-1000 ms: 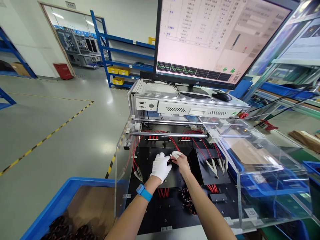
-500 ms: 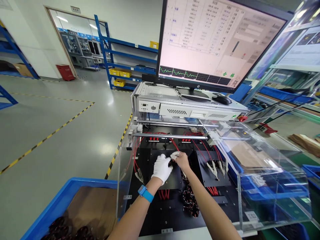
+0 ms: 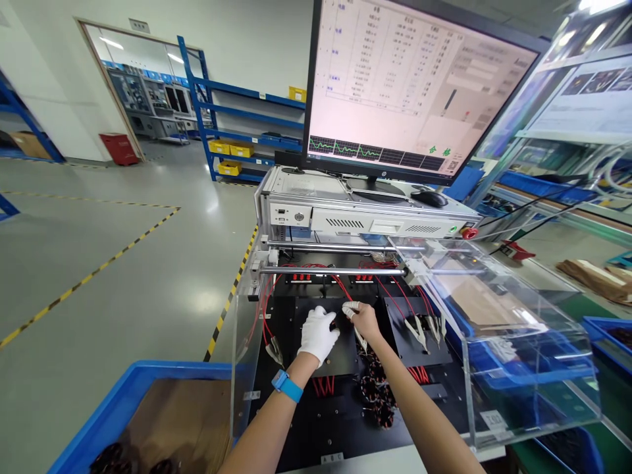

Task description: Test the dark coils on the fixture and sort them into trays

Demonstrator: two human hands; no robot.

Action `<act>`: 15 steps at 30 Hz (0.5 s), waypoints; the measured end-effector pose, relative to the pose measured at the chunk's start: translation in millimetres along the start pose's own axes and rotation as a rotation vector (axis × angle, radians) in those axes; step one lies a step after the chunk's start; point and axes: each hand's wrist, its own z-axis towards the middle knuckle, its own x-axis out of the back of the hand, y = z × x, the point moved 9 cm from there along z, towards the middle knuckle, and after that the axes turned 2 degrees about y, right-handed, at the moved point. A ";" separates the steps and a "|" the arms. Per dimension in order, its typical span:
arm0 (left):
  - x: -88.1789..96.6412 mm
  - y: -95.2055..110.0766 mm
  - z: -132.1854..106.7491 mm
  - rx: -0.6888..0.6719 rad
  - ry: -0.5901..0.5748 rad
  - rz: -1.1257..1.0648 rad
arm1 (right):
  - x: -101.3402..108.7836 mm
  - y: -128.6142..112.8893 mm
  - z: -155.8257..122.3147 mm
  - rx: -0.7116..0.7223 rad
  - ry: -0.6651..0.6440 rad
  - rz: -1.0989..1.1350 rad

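Note:
My left hand (image 3: 318, 334), in a white glove, is closed on a small dark wire-wound coil (image 3: 334, 324) over the left black plate (image 3: 340, 362). Its fingers hide most of that coil. Just to the right, my right hand (image 3: 364, 320), with white covers on its fingertips, is pinched closed. What it pinches is hidden. Red leads (image 3: 340, 283) run down toward it, and a pale clip (image 3: 362, 342) shows below it. A pile of copper-and-black coils (image 3: 378, 395) lies on the fixture under my right forearm.
More clips (image 3: 419, 334) on red leads lie on the right plate. Metal rails (image 3: 336, 270) cross behind my hands. A clear cover (image 3: 523, 349) stands at right. A blue bin (image 3: 162, 366) with cardboard and coils is at lower left. A monitor (image 3: 395, 99) stands above.
My right hand has moved slightly right, away from my left hand, so the gap between them is wider. My left hand stays over the plate. The view has shifted a little.

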 end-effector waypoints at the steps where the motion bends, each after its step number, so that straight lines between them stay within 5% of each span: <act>1: -0.5 -0.4 0.3 -0.002 0.007 -0.006 | 2.6 -8.6 -1.8 0.091 0.009 -0.081; 5: 0.4 -0.1 1.1 -0.012 0.031 -0.007 | -7.5 -30.4 -10.7 0.303 -0.082 -0.327; 15: 0.7 -1.7 -2.8 0.092 -0.032 0.032 | -26.9 -34.2 -12.4 0.339 -0.130 -0.557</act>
